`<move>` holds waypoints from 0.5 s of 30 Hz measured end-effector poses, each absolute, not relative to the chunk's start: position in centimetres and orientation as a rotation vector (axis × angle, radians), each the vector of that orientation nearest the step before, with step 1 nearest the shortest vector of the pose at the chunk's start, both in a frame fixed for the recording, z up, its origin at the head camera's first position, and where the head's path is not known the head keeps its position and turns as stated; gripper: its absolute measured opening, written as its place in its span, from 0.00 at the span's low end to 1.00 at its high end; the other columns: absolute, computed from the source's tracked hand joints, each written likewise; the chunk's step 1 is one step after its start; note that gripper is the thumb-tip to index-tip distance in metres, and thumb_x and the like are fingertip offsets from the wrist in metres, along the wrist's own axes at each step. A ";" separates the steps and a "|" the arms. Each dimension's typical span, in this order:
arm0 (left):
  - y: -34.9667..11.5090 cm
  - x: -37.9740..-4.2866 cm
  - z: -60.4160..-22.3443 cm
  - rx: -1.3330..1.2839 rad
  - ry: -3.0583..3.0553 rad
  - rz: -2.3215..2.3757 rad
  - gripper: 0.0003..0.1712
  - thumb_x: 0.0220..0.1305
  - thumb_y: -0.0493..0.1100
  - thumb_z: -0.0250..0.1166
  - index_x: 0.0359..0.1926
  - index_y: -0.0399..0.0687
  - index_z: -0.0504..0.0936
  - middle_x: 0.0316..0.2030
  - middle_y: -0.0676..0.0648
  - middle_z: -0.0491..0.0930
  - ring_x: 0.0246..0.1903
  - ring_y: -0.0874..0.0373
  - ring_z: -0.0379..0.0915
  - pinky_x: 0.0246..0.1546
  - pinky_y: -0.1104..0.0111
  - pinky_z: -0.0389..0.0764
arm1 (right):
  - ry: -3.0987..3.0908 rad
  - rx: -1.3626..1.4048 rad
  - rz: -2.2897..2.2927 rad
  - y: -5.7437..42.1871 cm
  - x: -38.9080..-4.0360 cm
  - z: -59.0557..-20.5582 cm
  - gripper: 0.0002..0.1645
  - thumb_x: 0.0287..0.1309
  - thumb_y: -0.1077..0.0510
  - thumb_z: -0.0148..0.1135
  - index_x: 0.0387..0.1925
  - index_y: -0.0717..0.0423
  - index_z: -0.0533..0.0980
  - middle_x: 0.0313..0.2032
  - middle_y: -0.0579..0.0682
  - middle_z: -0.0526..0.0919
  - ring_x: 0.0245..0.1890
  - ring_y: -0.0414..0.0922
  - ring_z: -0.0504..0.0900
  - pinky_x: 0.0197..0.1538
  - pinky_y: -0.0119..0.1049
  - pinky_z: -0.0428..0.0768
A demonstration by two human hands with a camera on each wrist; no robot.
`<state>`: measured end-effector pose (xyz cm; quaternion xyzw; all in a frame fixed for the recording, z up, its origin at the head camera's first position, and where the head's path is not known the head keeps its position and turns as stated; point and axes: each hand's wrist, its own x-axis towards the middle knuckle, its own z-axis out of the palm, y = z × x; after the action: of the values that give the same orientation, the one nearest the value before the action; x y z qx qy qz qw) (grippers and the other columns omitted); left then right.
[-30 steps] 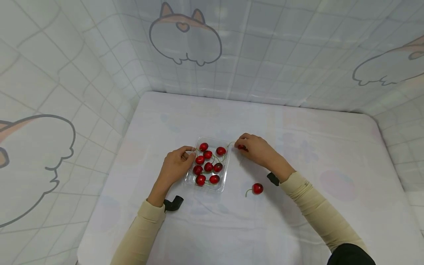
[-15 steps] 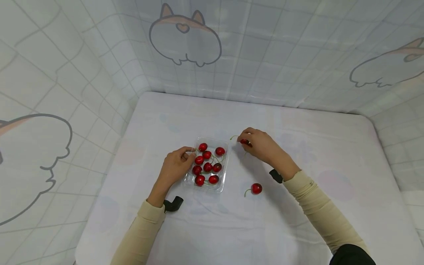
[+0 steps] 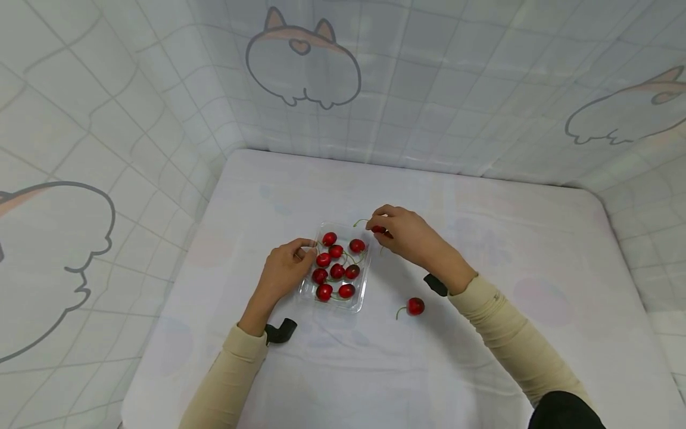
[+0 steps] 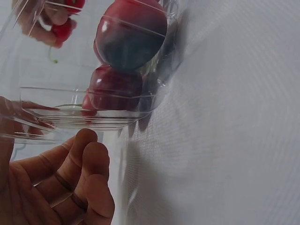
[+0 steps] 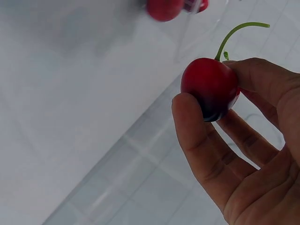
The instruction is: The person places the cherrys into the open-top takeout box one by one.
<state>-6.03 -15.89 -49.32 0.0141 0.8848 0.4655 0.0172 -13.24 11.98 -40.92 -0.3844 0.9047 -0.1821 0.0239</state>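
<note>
A clear plastic tray (image 3: 360, 301) holding several red cherries stands mid-table in the head view. At its left edge my left hand (image 3: 284, 268) pinches the rim; in the left wrist view its other fingers (image 4: 96, 159) curl just outside the clear wall. My right hand (image 3: 409, 238) is raised by the tray's far right corner. Its fingertips pinch a dark red cherry (image 5: 209, 86) with a curved green stem. A second red cherry (image 4: 63, 30) shows in the same hand in the left wrist view, partly hidden by fingers.
One loose cherry (image 3: 415, 306) with its stem lies on the white tablecloth (image 3: 455, 369), right of the tray and near the right forearm. Tiled-pattern curtains (image 3: 429, 89) with cartoon prints hang behind and beside the table.
The right hand first shifted slightly away to the right, then came back left toward the tray's far right corner, still holding the cherries. The left hand stays at the rim.
</note>
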 end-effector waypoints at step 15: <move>-15.8 -6.2 -49.5 0.061 2.765 1.452 0.16 0.70 0.47 0.60 0.50 0.44 0.85 0.26 0.51 0.81 0.22 0.56 0.73 0.26 0.61 0.74 | 2.652 -1.284 -0.497 7.8 -13.0 -41.6 0.12 0.64 0.62 0.67 0.49 0.53 0.84 0.51 0.51 0.81 0.46 0.47 0.81 0.49 0.39 0.80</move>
<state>-6.21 -15.76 -49.46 0.0195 0.8851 0.4649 0.0092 -12.96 7.76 -41.58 -0.4284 0.8849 -0.1660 0.0769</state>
